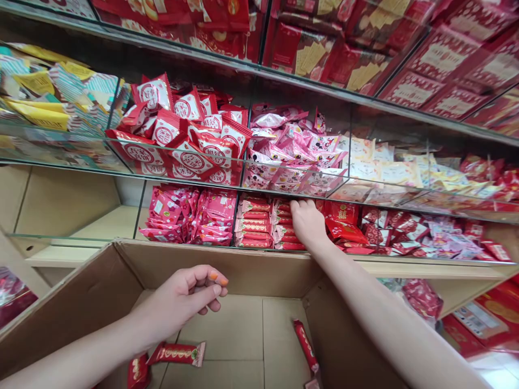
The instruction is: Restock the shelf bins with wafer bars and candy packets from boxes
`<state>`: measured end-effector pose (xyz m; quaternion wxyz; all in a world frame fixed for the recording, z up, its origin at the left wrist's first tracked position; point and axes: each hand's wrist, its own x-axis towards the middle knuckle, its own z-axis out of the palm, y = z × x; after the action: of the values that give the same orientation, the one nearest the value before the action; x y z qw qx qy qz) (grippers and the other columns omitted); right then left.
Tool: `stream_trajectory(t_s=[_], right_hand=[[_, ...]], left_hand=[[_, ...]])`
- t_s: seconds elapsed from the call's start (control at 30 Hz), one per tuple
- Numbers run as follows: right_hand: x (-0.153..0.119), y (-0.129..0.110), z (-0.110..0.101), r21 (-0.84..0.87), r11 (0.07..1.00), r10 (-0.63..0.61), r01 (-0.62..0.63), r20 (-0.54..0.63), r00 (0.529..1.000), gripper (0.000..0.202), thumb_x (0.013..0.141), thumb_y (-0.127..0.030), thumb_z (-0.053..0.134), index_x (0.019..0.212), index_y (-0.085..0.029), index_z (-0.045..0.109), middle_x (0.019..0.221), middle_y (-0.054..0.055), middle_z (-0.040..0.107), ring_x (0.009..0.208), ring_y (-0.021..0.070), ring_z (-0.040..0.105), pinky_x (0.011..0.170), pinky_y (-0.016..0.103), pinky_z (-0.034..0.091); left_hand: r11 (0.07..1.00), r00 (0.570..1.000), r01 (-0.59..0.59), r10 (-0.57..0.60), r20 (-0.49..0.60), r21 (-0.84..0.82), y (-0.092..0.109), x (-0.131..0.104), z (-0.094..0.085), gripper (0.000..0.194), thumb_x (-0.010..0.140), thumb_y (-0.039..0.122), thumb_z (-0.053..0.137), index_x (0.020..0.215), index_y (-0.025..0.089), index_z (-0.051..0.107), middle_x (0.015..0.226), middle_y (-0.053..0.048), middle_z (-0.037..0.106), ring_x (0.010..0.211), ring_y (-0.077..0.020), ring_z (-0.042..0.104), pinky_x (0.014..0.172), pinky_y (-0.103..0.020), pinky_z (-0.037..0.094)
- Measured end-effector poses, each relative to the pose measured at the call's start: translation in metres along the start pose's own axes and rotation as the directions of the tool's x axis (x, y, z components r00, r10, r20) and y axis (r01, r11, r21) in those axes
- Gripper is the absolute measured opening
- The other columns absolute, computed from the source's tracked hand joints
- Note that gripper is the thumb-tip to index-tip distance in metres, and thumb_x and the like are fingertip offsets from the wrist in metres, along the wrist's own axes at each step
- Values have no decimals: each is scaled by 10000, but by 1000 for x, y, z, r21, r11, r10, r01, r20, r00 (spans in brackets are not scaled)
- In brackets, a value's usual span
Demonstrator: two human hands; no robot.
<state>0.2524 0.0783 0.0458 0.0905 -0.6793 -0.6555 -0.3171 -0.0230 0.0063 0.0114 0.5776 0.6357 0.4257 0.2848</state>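
Right hand (307, 222): extended over the far wall of the cardboard box (211, 262), at the right-hand edge of the stacked red stick packets (254, 224) on the lower shelf (409, 267). Fingertips were hidden among the goods; whether they pinched a packet could not be told.

Left hand (197, 294): above the box interior, palm side partly turned inward. Fingers were loosely curled, thumb near them but not pressed tight; no item was visible in its grasp. Orange colour was noted on the fingertips.

Box contents: one red wrapped bar (178, 354) lay below the left hand, its end near a second red packet (138, 373), partly hidden by the forearm. A slim red bar (305, 346) lay at a slant by the box's right wall, below the right hand.

Surroundings: pink packets (168, 213) stood left of the stacks; flat red packets (344, 224) were just right of the right hand. Red-and-white packets (190, 135) filled a compartment above.
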Motion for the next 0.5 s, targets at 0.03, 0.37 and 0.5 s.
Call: stream_trajectory(t_s=[0.03,0.37,0.5], right_hand=[[3,-1,1,-1,1000,-13,13,5,1000,234,846,-69,360,925,-122,574,899,147,601,891,246,501,603,272,433],[25,-5,13,1,1000,-22,22,63,998,239,840,-69,376,948,-109,586,812,153,623,812,249,593,626,302,461],[24,-3,15,15,1000,-16,15,60,998,241,853,-95,375,959,-117,590,849,154,619,871,264,570,629,307,453]], left_hand=[[1000,1000,3,-3,11,-2,-1,1,0,219,713,363,606,822,175,577,758,6,617,662,-133,575,606,-259,421],[999,996,32,-32,79,-4,-10,6,0,178,697,327,596,779,172,565,739,10,601,642,-133,569,641,-275,423],[999,994,39,-42,97,28,-11,8,1,178,694,334,583,765,174,556,743,6,596,653,-139,564,653,-278,428]])
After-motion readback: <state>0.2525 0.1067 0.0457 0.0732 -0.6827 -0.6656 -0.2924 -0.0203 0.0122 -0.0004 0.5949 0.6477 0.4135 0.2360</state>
